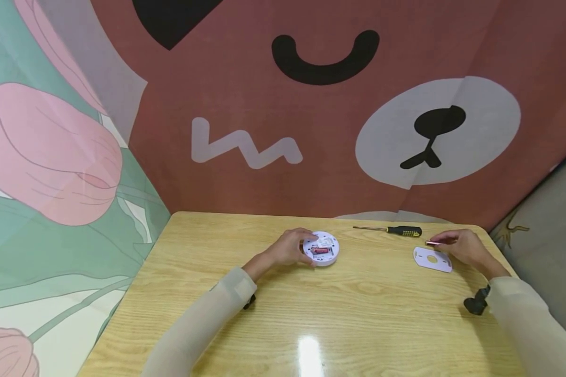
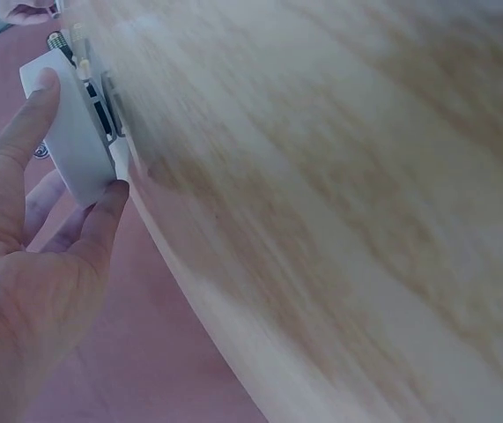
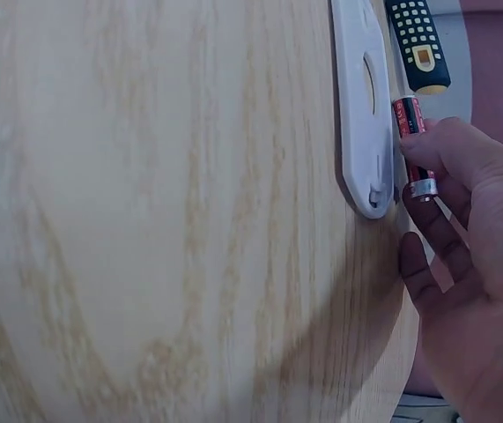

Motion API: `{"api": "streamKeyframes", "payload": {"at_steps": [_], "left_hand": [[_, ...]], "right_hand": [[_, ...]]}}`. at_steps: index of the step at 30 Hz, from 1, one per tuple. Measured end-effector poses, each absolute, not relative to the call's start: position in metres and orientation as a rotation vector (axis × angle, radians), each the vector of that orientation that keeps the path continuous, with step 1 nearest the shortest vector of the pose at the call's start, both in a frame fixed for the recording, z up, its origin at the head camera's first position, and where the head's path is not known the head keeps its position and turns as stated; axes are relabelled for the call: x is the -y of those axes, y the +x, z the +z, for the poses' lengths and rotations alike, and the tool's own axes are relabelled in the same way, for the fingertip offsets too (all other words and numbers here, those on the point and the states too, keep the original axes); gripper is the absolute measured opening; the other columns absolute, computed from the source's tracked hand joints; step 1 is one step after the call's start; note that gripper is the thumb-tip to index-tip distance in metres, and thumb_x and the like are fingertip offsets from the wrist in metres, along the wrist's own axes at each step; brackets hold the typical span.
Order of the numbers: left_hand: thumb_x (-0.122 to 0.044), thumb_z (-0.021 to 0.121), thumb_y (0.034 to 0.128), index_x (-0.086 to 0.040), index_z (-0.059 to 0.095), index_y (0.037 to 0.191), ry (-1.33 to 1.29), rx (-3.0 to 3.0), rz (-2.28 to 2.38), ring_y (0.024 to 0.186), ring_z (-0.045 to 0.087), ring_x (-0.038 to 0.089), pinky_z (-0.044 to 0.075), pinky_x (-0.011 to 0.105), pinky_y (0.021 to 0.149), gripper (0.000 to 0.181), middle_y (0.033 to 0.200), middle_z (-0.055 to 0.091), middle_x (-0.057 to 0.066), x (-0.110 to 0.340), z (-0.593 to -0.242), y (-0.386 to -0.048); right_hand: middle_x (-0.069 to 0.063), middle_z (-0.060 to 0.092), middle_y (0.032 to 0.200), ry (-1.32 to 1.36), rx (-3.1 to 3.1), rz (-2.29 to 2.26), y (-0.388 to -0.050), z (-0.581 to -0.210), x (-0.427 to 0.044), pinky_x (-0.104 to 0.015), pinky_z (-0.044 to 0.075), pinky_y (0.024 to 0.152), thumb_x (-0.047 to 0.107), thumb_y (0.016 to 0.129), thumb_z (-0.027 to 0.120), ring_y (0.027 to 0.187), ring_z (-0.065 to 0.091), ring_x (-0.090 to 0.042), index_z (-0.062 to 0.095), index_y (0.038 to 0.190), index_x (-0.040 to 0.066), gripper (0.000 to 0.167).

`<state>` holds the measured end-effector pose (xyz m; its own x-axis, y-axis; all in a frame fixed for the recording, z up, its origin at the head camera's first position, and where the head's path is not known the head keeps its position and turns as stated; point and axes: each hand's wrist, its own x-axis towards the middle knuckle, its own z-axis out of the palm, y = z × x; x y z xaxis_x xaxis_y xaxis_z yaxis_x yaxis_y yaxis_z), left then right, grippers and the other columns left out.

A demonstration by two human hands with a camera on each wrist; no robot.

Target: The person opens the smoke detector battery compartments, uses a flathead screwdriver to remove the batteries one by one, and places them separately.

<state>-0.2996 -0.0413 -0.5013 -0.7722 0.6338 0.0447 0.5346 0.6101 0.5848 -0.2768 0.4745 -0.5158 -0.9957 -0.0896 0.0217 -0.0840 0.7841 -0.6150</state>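
Note:
My left hand [image 1: 290, 247] grips the rim of a round white device [image 1: 331, 257], thumb on one side and fingers on the other. The device looks like a smoke detector, its open back facing up with a red battery [image 1: 320, 251] in the compartment. In the left wrist view its white side wall [image 2: 77, 141] shows between thumb and fingers. At the right, my right hand [image 1: 467, 248] pinches another red battery [image 3: 413, 128] between thumb and fingers, just behind a flat white mounting plate [image 1: 423, 257] with a hole in it.
A screwdriver [image 1: 404, 231] with a black and yellow handle lies near the table's back edge, between the device and the plate. The wooden table [image 1: 349, 309] meets a printed cloth backdrop [image 1: 245, 188] behind it. A grey surface [image 1: 547, 220] rises at the right.

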Motion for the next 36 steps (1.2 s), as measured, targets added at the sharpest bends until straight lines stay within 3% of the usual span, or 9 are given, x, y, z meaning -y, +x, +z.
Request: {"api": "streamKeyframes", "payload": {"at_steps": [7,25,31,33,36], "left_hand": [[-0.032,0.096,0.0798,-0.012,0.063,0.148,0.958,-2.661,0.884,0.147,0.048,0.029,0.033,0.049,0.125,0.079,0.156,0.055,0.011,0.041,-0.501,-0.299],[-0.031,0.097,0.0786,-0.013,0.066,0.146,0.952,-2.679,0.884,0.145,0.050,0.028,0.034,0.046,0.125,0.076,0.153,0.058,0.011,0.040,-0.504,-0.300],[-0.030,0.097,0.0788,-0.013,0.066,0.146,0.953,-2.679,0.888,0.146,0.050,0.029,0.035,0.046,0.125,0.075,0.154,0.058,0.012,0.039,-0.503,-0.300],[-0.030,0.097,0.0790,-0.013,0.066,0.146,0.958,-2.681,0.882,0.146,0.050,0.029,0.034,0.046,0.125,0.076,0.154,0.057,0.012,0.039,-0.503,-0.300],[-0.030,0.097,0.0789,-0.013,0.066,0.146,0.967,-2.688,0.871,0.146,0.050,0.029,0.034,0.047,0.125,0.076,0.154,0.057,0.012,0.040,-0.503,-0.300]], "right_hand": [[-0.023,0.078,0.110,-0.131,-2.939,-1.022,-0.279,-0.517,-0.474,-0.013,0.051,0.070,0.007,0.093,0.081,0.083,0.062,0.011,0.079,0.110,-0.005,0.021],[-0.024,0.076,0.118,-0.053,-2.908,-0.992,-0.280,-0.519,-0.472,-0.012,0.048,0.072,0.012,0.094,0.081,0.090,0.065,0.000,0.075,0.121,-0.005,0.032],[-0.021,0.077,0.116,-0.056,-2.892,-1.009,-0.281,-0.516,-0.472,-0.011,0.047,0.073,0.015,0.094,0.082,0.090,0.066,0.003,0.074,0.123,-0.006,0.037],[-0.020,0.077,0.114,-0.047,-2.899,-1.006,-0.280,-0.513,-0.472,-0.012,0.047,0.073,0.018,0.094,0.083,0.094,0.069,-0.003,0.073,0.124,-0.006,0.040],[-0.023,0.076,0.118,-0.039,-2.927,-0.979,-0.280,-0.509,-0.470,-0.017,0.046,0.075,0.024,0.094,0.083,0.105,0.071,-0.025,0.073,0.126,-0.006,0.045]]}}
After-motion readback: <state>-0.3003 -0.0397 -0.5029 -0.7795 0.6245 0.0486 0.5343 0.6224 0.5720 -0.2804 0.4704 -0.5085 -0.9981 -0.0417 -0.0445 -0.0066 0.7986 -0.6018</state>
